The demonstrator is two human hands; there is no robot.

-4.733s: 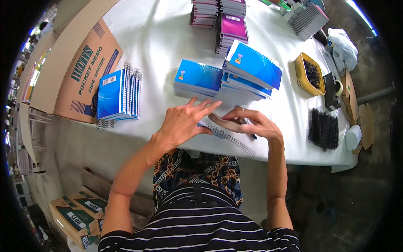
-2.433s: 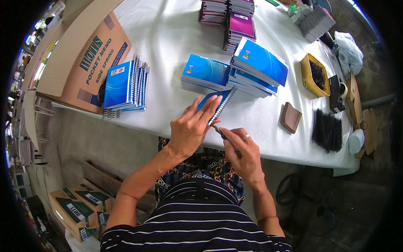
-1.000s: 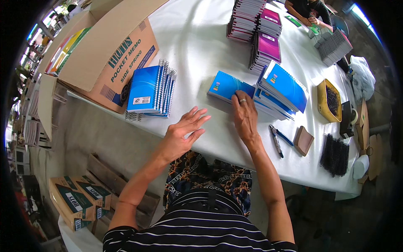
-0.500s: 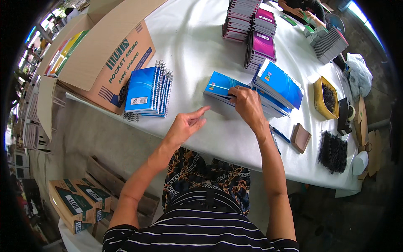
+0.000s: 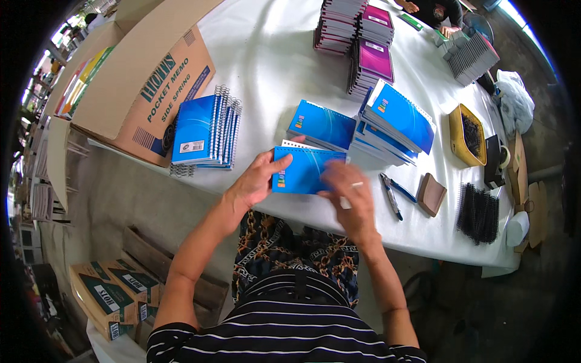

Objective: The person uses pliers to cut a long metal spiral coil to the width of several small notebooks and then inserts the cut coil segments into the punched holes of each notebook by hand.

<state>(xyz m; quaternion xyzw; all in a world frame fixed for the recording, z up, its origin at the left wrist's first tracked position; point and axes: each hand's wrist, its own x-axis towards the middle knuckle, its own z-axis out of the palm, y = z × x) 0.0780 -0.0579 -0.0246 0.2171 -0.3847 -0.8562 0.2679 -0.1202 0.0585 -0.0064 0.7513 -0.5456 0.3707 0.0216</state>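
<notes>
A blue memo pad (image 5: 299,172) with punched holes along its far edge is held over the table's near edge. My left hand (image 5: 256,179) is closed on its left end, thumb on the cover. My right hand (image 5: 351,193) overlaps the pad's right end; its fingers are smeared by motion, so their grip is unclear. Just beyond lies another unbound blue pad pile (image 5: 321,124). To its right stands a taller, tilted stack of blue pads (image 5: 399,118). Finished-looking blue spiral notebooks (image 5: 196,130) with wire coils are stacked at the left.
A large open carton (image 5: 172,91) stands at the left. Purple notebook stacks (image 5: 375,57) sit farther back. On the right are pliers (image 5: 404,189), a pen (image 5: 392,196), a brown block (image 5: 432,195), black coils (image 5: 478,213) and a yellow basket (image 5: 458,133). Another person's hand (image 5: 449,30) is at far right.
The right hand has come back from the pad pile toward me, and a blue pad is now between my hands. My left hand has closed on it.
</notes>
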